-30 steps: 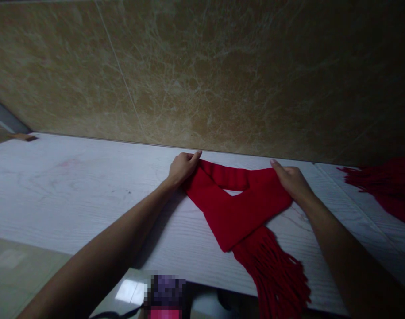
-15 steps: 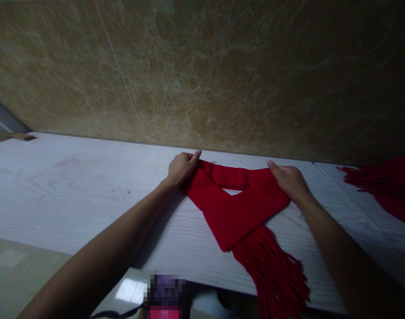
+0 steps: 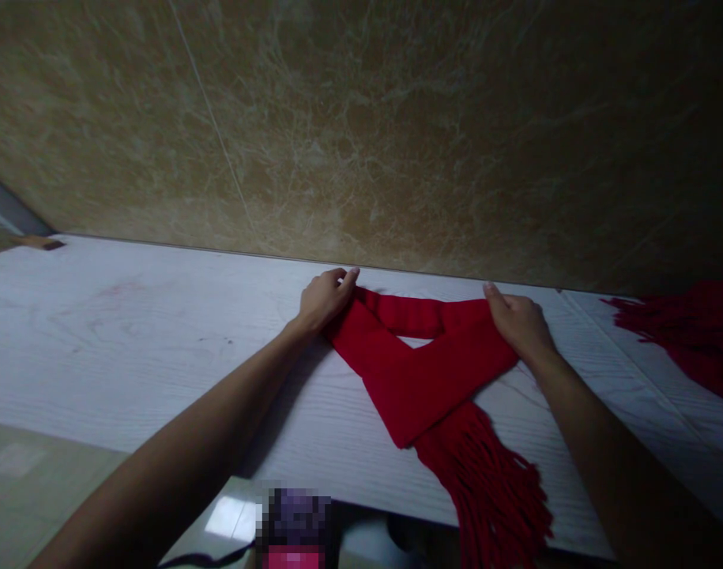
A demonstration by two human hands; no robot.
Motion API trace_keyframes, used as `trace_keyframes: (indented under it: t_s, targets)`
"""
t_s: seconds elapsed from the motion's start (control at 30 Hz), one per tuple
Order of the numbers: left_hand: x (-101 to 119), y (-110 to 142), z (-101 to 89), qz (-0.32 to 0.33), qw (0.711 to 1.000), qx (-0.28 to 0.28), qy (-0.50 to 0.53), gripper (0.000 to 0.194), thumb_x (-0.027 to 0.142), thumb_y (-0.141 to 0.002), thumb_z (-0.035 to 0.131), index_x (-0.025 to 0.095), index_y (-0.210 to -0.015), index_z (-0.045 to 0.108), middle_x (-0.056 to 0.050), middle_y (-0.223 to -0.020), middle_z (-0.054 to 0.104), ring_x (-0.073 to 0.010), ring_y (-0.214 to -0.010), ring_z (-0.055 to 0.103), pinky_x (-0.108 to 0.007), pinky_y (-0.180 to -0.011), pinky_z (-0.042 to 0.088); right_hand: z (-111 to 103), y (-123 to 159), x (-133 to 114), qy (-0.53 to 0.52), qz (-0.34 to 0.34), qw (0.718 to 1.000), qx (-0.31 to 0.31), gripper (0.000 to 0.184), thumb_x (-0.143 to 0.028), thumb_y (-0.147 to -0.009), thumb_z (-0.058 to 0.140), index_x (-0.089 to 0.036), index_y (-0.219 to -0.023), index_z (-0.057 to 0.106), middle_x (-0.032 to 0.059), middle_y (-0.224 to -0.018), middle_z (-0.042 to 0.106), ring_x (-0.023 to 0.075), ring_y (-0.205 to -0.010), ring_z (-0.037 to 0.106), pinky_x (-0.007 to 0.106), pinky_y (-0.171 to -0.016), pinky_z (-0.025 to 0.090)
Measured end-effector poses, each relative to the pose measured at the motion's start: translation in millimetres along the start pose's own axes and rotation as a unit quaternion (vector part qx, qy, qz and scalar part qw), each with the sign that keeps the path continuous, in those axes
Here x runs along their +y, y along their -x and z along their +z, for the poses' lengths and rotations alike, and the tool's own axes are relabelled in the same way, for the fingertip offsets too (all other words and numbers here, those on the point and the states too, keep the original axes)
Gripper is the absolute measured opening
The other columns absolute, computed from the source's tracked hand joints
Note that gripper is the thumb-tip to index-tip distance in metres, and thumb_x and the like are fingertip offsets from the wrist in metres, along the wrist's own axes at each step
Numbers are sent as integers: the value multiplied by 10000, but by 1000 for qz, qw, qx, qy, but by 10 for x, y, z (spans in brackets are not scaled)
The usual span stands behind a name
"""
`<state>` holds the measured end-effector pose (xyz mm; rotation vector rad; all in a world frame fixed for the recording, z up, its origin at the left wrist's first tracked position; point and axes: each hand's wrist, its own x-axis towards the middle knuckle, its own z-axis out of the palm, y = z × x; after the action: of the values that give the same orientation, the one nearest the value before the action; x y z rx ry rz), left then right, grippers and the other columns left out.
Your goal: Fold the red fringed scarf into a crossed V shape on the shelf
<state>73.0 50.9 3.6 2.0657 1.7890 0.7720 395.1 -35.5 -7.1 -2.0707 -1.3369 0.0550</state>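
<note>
A red knitted scarf lies folded into a triangle shape on the white wood-grain table, with a small gap in its middle. Its fringed end hangs toward the table's near edge. My left hand pinches the scarf's left corner with curled fingers. At the scarf's right corner, my right hand rests with fingers bent down over the fabric. Both forearms reach in from the bottom of the view.
A second red fringed cloth lies at the far right of the table. A brown marble wall rises directly behind the table. A small brown object sits at the table's far left. Tiled floor shows below left.
My right hand shifted slightly along the scarf's right corner, first left and then back toward the wall. My left hand and the scarf stay nearly as they were.
</note>
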Motion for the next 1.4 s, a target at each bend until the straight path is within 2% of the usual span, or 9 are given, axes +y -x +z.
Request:
trace_keyframes:
  t_s: [0.13, 0.27, 0.43, 0.73, 0.97, 1.13, 1.3, 1.37, 1.4]
  targets:
    - [-11, -13, 8, 10, 1000, 2, 12, 455, 477, -1100, 408, 204, -1192, 759, -132, -1192, 792, -301, -1085, 722, -313, -837, 477, 41, -34, 54, -44, -45, 998, 14, 426, -587, -901, 482, -262, -631, 540, 53, -637, 627, 218, -661, 546, 338, -629, 348]
    - [-24, -20, 18, 13, 1000, -5, -8, 360, 406, -1078, 491, 209, -1240, 745, -133, -1189, 794, -297, -1076, 732, -312, -842, 496, 95, -71, 102, -73, -48, 996, 4, 278, -480, -822, 543, -239, -784, 677, 67, -765, 724, 241, -738, 622, 337, -676, 409]
    - [-44, -25, 16, 19, 999, -23, -27, 337, 393, -1065, 539, 199, -1246, 747, -145, -1174, 797, -292, -1071, 740, -307, -826, 503, 118, -77, 102, -33, -32, 999, 2, 294, -449, -834, 570, -224, -837, 760, 67, -746, 730, 238, -709, 622, 340, -660, 411]
    - [-57, -42, -18, 18, 997, -26, -73, 356, 451, -1054, 564, 207, -1218, 764, -137, -1132, 799, -290, -1031, 739, -317, -812, 503, 83, -88, 110, 58, 21, 998, -17, 309, -466, -889, 624, -233, -918, 825, 103, -950, 814, 254, -821, 716, 321, -644, 440]
    - [-129, -115, -33, 26, 999, -47, -8, 274, 358, -1009, 633, 174, -1143, 786, -104, -973, 804, -227, -856, 729, -265, -731, 495, 105, -137, 186, 33, 30, 999, -32, 233, -396, -883, 655, -246, -916, 830, 92, -941, 825, 263, -840, 738, 324, -678, 489]
    - [-137, -127, -50, 4, 997, -61, 38, 306, 369, -1014, 608, 171, -1167, 783, -99, -967, 808, -235, -877, 742, -263, -703, 493, 93, -119, 173, 1, 37, 998, -48, 224, -331, -883, 612, -250, -907, 819, 74, -914, 824, 235, -824, 739, 309, -712, 510]
    - [-50, -25, -103, -21, 998, -45, -33, 386, 483, -1054, 525, 227, -1202, 773, -103, -1079, 812, -285, -999, 757, -320, -795, 531, 44, -74, 148, 32, 28, 998, -40, 265, -395, -921, 590, -252, -940, 812, 83, -897, 815, 259, -836, 748, 329, -705, 515]
    - [-1, 23, -135, -12, 998, -25, -63, 423, 499, -1071, 480, 218, -1216, 762, -114, -1094, 805, -309, -1044, 749, -364, -867, 551, 13, -58, 131, 63, 18, 998, -6, 341, -453, -965, 541, -247, -984, 812, 113, -955, 811, 281, -880, 749, 355, -739, 535]
    - [26, 47, -146, 14, 997, -9, -75, 427, 488, -1076, 470, 207, -1228, 754, -123, -1121, 798, -316, -1081, 739, -386, -916, 554, 1, -50, 118, 73, 1, 997, 16, 386, -464, -988, 501, -235, -1021, 810, 133, -1004, 806, 292, -916, 748, 374, -778, 550]
